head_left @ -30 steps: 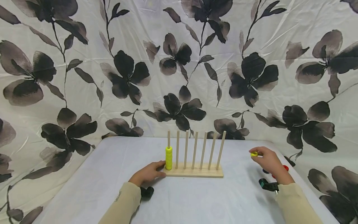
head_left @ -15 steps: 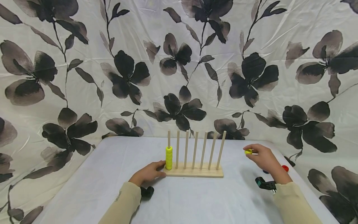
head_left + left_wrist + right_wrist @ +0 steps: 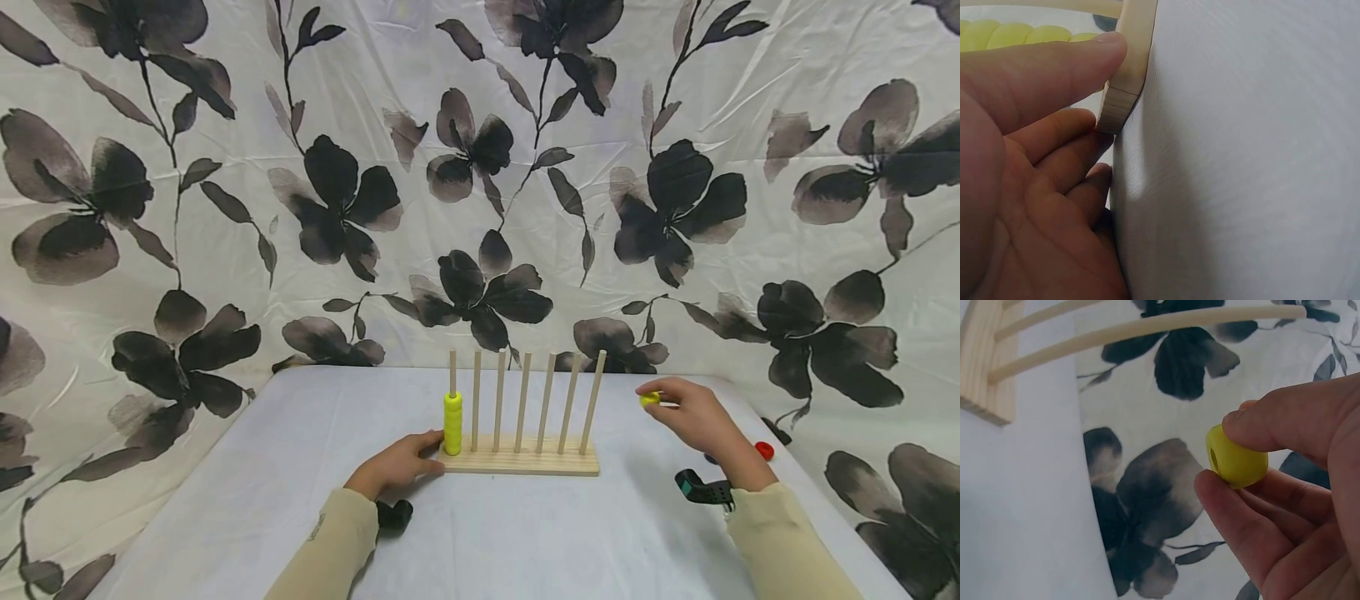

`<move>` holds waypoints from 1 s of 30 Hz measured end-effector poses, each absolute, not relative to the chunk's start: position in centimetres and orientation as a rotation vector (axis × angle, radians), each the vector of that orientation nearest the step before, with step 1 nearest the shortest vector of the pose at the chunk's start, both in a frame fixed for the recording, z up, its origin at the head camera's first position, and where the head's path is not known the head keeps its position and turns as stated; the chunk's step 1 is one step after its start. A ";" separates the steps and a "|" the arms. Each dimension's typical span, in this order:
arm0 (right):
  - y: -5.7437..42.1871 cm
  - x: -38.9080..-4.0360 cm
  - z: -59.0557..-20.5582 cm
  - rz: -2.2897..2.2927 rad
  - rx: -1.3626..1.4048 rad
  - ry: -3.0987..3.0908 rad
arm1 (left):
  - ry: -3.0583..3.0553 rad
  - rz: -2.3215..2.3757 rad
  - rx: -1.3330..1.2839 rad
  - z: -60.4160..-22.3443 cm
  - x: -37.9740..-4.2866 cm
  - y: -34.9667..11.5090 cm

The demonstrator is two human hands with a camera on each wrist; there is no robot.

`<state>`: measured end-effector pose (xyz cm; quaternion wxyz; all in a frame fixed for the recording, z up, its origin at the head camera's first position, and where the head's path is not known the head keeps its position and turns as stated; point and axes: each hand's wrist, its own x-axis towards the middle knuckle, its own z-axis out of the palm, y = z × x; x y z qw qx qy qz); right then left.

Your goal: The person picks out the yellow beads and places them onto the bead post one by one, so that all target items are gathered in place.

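A wooden peg stand (image 3: pixel 519 463) with a row of upright pegs is on the white table. Several yellow beads (image 3: pixel 453 423) are stacked on its leftmost peg. My left hand (image 3: pixel 397 463) grips the left end of the base; in the left wrist view the thumb (image 3: pixel 1066 75) lies on the wood and fingertips touch its end. To the right of the stand and above the table, my right hand (image 3: pixel 693 414) pinches a loose yellow bead (image 3: pixel 1242 459) between thumb and fingers. The bead's hole shows in the right wrist view, on the side towards the pegs.
Red beads (image 3: pixel 764 451) lie near the table's right edge, and a dark bead (image 3: pixel 710 458) is partly hidden by the right wrist. A floral cloth (image 3: pixel 480 183) hangs behind the white table (image 3: pixel 555 542). Each wrist wears a black camera mount.
My right hand has moved left and slightly up with the yellow bead, towards the stand. The left hand and the stand stay where they were.
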<state>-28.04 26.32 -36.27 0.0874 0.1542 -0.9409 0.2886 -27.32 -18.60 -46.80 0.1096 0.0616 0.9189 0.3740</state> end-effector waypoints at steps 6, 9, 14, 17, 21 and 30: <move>25.7 -27.8 -35.4 0.848 0.536 -2.771 | 2.702 1.091 0.166 -46.9 -27.3 -18.6; 25.3 -27.6 -34.9 0.837 0.581 -2.749 | 2.707 1.082 0.165 -46.9 -27.3 -18.6; 24.6 -27.3 -34.3 0.845 0.667 -2.703 | 2.707 1.079 0.168 -46.8 -27.2 -18.6; 24.2 -27.1 -33.9 0.849 0.719 -2.681 | 2.702 1.082 0.167 -46.9 -27.2 -18.6; 23.7 -27.0 -33.3 0.849 0.772 -2.655 | 2.697 1.085 0.168 -46.9 -27.3 -18.6; 22.1 -26.7 -32.0 0.879 0.821 -2.627 | 2.702 1.111 0.190 -46.7 -27.1 -18.6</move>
